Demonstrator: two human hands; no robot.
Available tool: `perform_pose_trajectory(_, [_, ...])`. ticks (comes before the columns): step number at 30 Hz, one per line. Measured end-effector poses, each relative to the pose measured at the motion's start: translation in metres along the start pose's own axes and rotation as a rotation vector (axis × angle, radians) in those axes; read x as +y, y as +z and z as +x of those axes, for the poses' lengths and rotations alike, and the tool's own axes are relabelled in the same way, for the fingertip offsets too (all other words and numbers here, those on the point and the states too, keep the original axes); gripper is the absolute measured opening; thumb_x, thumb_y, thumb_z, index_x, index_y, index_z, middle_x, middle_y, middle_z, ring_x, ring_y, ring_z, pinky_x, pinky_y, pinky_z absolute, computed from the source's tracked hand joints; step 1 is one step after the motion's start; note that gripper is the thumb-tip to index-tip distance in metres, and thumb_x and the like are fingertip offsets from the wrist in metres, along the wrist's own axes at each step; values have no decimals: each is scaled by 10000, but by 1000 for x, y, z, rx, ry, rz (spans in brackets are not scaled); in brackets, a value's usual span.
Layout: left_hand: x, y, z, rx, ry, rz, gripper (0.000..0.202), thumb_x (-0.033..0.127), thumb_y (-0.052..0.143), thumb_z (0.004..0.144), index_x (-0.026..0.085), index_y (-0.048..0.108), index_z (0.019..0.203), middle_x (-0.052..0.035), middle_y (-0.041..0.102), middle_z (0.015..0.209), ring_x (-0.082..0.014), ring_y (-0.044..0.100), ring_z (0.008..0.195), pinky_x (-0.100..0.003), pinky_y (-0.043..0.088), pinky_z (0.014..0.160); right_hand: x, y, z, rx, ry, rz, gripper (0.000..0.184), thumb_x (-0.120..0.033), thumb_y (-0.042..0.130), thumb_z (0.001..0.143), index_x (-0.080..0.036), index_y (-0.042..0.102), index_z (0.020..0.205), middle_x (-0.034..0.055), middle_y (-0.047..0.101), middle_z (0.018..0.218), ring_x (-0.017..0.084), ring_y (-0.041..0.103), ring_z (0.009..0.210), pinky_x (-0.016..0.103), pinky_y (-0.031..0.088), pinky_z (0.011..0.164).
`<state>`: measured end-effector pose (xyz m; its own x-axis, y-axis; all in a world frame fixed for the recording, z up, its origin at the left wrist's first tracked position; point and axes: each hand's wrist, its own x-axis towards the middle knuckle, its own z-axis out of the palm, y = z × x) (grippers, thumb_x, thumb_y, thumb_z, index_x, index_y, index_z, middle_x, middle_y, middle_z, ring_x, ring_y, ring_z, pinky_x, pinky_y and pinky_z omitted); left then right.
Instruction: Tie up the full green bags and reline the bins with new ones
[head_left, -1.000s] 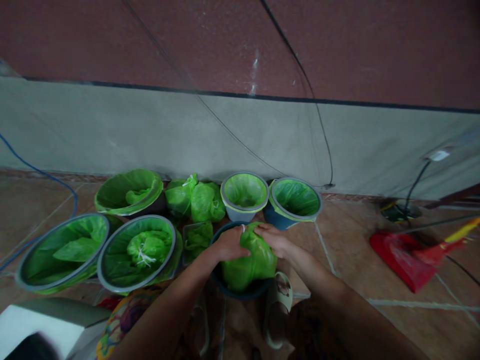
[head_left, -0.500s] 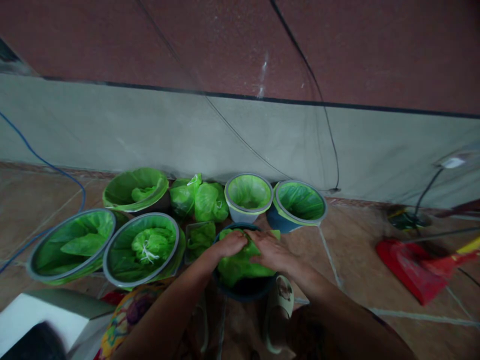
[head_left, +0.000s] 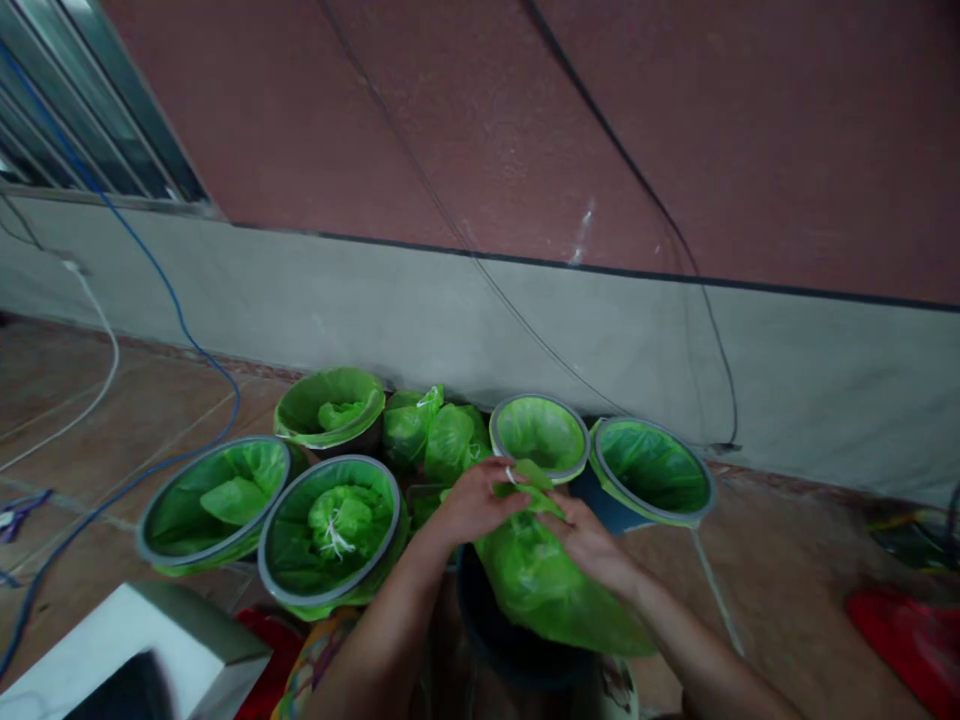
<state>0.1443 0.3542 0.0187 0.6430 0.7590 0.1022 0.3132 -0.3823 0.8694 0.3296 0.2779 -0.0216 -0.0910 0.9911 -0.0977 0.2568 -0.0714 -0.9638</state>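
Observation:
A green plastic bag (head_left: 555, 590) hangs from my hands over a dark bin (head_left: 491, 620), its lower end spreading past the rim to the right. My left hand (head_left: 484, 500) is closed on the gathered top of the bag, where a bit of white drawstring shows. My right hand (head_left: 585, 530) grips the bag's upper edge beside it, fingers curled into the plastic. Just behind the hands stand a pale bin (head_left: 540, 437) and a blue bin (head_left: 654, 470), both lined in green.
Several green-lined bins, among them one holding a tied bag (head_left: 346, 520), stand to the left. Tied green bags (head_left: 454, 440) lean near the wall. A white box (head_left: 142, 650) is at lower left, a red dustpan (head_left: 900, 640) at right. A blue cable (head_left: 180, 300) crosses the floor.
The bag, pressed down in the dark bin before, is now lifted and stretched out above it. Both hands have risen and closed on its top. My view has turned left, showing a barred window.

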Motion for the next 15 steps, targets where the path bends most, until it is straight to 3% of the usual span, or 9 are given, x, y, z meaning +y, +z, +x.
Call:
perform_pose_trajectory(3, [-7, -20, 0, 198, -69, -100, 201, 313, 668, 812, 199, 768, 944, -70, 712, 1157, -210, 640, 1090, -319, 473, 1005, -18, 15, 19, 21, 110, 246, 483, -583, 656, 772, -211, 672, 1080, 82, 740, 929, 274, 687, 927, 386, 548, 776])
perform_pose_trajectory(7, [-20, -50, 2, 531, -206, -377, 246, 368, 640, 802, 155, 744, 865, -62, 751, 899, -191, 678, 839, -305, 531, 815, -47, 32, 65, 115, 123, 362, 470, -585, 706, 710, -205, 659, 982, 90, 742, 913, 268, 687, 929, 358, 544, 766])
perform_pose_trajectory(11, [-27, -69, 1, 735, -291, -488, 278, 405, 623, 782, 142, 715, 796, -39, 725, 757, -168, 645, 727, -272, 511, 707, -75, 45, 147, 149, 50, 393, 438, -528, 724, 676, -205, 639, 960, 67, 743, 905, 244, 691, 858, 346, 543, 761])
perform_pose_trajectory(15, [-28, -69, 6, 773, -344, -537, 235, 372, 625, 770, 154, 712, 763, -28, 695, 681, -169, 623, 693, -260, 488, 652, -74, 64, 245, 265, -38, 424, 422, -496, 654, 732, -207, 595, 1034, 62, 735, 952, 221, 679, 866, 343, 540, 788])
